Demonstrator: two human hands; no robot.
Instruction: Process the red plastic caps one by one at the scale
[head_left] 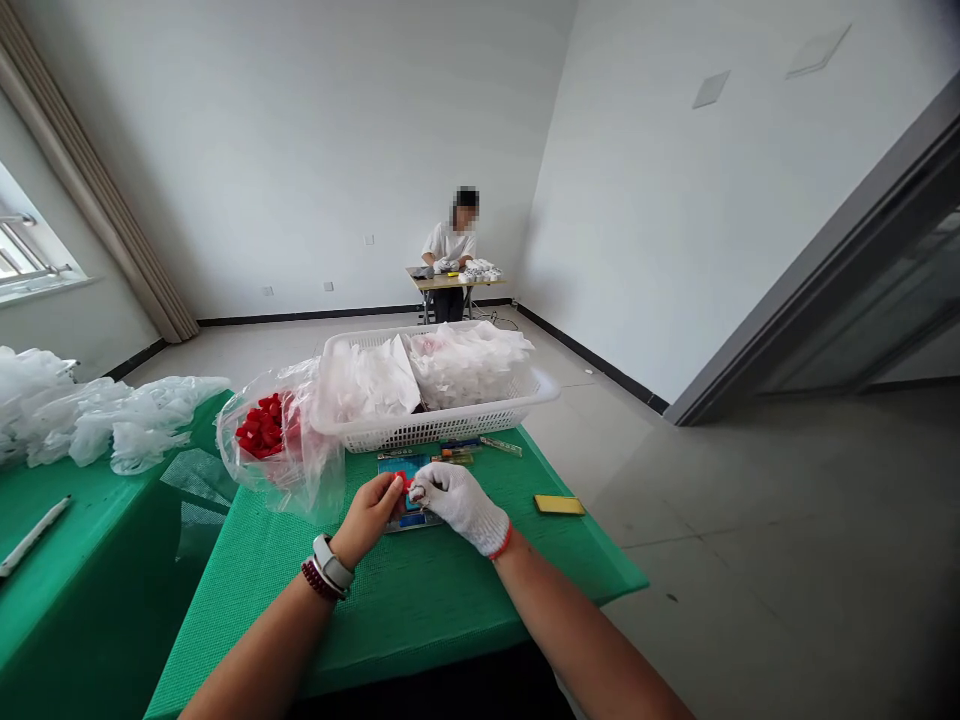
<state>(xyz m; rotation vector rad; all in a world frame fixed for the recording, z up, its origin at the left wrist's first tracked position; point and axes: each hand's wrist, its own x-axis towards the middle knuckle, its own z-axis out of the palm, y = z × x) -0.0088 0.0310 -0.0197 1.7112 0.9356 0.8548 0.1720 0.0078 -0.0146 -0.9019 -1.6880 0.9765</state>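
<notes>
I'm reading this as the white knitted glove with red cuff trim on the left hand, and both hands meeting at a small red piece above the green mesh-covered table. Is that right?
Not quite: the head view shows the white knitted glove on the right hand; the left hand is ungloved. Both hands do meet at the small red piece above the green mesh-covered table.

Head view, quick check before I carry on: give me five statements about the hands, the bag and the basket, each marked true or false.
1. The left hand pinches a small red piece in its fingers. True.
2. The right hand wears a white glove. True.
3. The left hand is gloved too. False: it is bare.
4. The clear plastic bag stands left of the white basket. True.
5. The white basket stands nearer the person than the hands do. False: it stands beyond them.
</notes>
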